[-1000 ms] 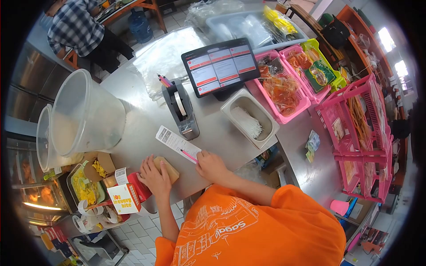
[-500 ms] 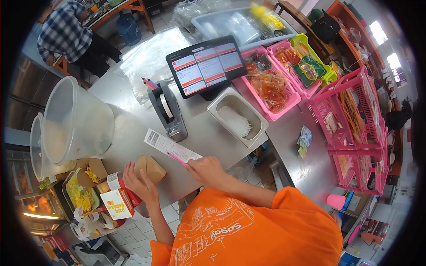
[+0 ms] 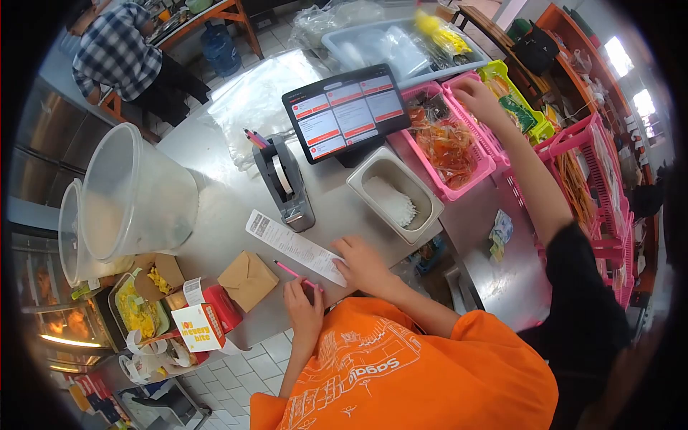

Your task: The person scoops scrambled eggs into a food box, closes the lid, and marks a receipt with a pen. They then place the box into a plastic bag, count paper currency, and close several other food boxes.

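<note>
A pink pen slants out of my left hand, whose fingers are closed on it near the counter's front edge. A long printed receipt lies across the metal counter. My right hand grips the receipt's near right end. Left of my left hand sits a folded brown paper packet. Beyond the receipt stands a grey tape dispenser with pens at its back.
Another person's hand, with a black sleeve, reaches into the pink baskets of packets. A tablet, a metal container and clear tubs stand around. A printed food box is at left. Someone in a checked shirt bends at the back.
The pink pen has passed from my right hand to my left, which moved right from the brown packet. The receipt has shifted right and lower. Another person's arm has come in from the right.
</note>
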